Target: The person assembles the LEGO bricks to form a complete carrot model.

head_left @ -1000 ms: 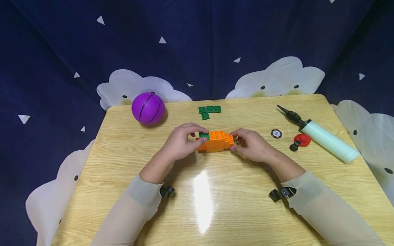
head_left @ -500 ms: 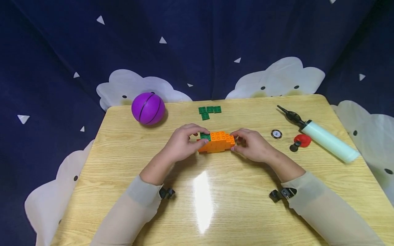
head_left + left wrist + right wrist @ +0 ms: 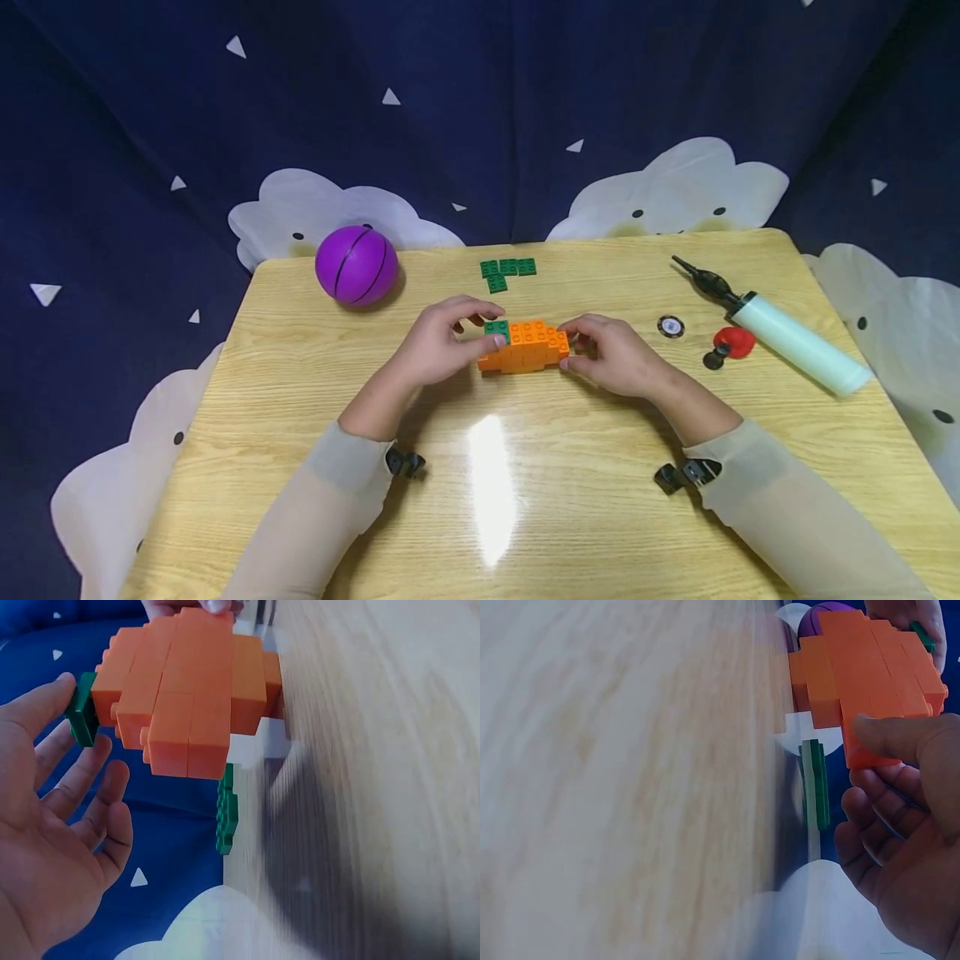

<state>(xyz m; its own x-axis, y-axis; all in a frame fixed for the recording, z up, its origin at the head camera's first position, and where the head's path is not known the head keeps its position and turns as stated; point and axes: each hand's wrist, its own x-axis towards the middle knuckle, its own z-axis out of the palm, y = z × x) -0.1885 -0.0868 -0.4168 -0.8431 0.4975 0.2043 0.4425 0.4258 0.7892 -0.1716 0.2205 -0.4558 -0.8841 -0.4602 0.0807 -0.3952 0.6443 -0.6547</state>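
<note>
An orange toy-brick build (image 3: 528,350) with stepped ends stands near the middle of the table, a green brick (image 3: 497,328) seated on its upper left part. My left hand (image 3: 446,342) is at that end: the thumb touches the green brick, while the index finger is raised off its far edge. In the left wrist view, the other fingers spread loosely beside the green brick (image 3: 84,712). At the opposite end, my right hand (image 3: 611,354) pinches the build between thumb and fingers. The right wrist view shows the thumb against an orange face (image 3: 885,682), fingertips behind.
Several loose green bricks (image 3: 508,267) lie behind the build. A purple ball (image 3: 357,265) sits at the back left. To the right are a round chip (image 3: 671,326), a red piece with a black knob (image 3: 735,342) and a hand pump (image 3: 798,342). A curtain hangs behind the table (image 3: 585,500).
My left index finger has lifted off the green brick, which stays on the orange build. The right hand keeps its hold. The head view has shifted slightly.
</note>
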